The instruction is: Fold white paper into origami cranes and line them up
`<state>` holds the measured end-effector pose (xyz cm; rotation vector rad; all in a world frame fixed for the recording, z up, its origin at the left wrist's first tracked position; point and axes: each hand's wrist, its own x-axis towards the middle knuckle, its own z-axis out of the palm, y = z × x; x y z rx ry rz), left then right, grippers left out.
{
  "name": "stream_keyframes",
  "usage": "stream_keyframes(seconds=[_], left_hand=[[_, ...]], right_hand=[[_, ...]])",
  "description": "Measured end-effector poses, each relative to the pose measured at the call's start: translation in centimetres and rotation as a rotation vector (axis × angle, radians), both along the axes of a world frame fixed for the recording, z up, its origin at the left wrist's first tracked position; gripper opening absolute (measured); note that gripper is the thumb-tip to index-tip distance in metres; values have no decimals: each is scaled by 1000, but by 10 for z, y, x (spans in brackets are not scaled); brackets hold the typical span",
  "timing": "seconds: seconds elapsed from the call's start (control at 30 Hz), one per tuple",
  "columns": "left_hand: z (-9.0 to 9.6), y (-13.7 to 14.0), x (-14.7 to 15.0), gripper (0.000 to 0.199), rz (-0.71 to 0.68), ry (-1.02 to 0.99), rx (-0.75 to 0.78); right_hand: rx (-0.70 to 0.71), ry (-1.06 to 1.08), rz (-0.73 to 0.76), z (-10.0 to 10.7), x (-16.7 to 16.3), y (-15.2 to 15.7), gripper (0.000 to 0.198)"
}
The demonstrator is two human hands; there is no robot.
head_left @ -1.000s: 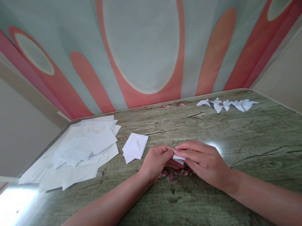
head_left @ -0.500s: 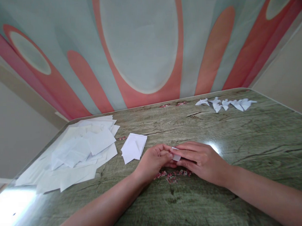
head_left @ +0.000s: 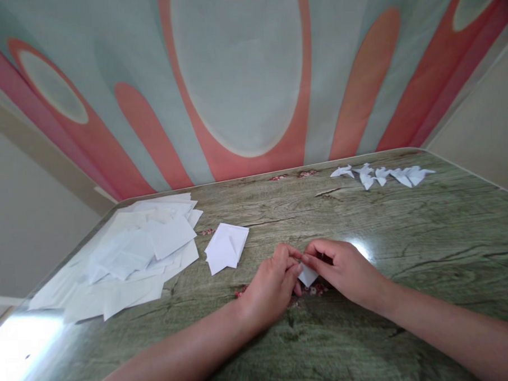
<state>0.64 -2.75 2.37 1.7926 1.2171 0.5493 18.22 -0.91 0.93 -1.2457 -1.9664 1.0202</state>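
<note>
A small folded piece of white paper is pinched between my two hands, just above the table near its middle. My left hand grips its left side with bent fingers. Thumb and forefinger of my right hand pinch its upper edge. The fingers of both hands nearly meet there and hide part of the paper. To the left of my hands lies a short stack of white paper squares, one with a raised flap or crease.
A broad heap of loose white sheets covers the table's left side. Several folded white paper figures stand in a row at the back right. The wood-patterned table meets a patterned backdrop behind.
The paper has shifted slightly right and down and shows as a diamond now. My right hand's fingers went from lying flat over it to pinching its upper edge.
</note>
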Motion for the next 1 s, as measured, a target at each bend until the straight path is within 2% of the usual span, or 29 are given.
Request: stream_keyframes(seconds=[0.17, 0.33, 0.43, 0.5, 0.6, 0.67, 1.0], left_hand=[[-1, -1, 1, 17, -7, 106, 11], [0, 0, -1, 19, -20, 86, -31], [2, 4, -4, 19, -12, 28, -105], [3, 9, -7, 23, 1, -54, -215], [0, 16, -13, 31, 7, -232, -412], [-2, 19, -16, 30, 6, -331, -469], [-7, 20, -15, 34, -20, -574, -477]], right_hand=[[82, -73, -23, -7, -2, -3, 21], [143, -184, 31, -13, -2, -4, 20], [192, -276, 56, -13, 0, -1, 27], [183, -284, 66, -12, 2, 2, 33], [91, -195, 65, -10, 3, 5, 39], [15, -125, 56, -8, 3, 5, 41], [-372, 198, 117, -2, 1, 2, 44]])
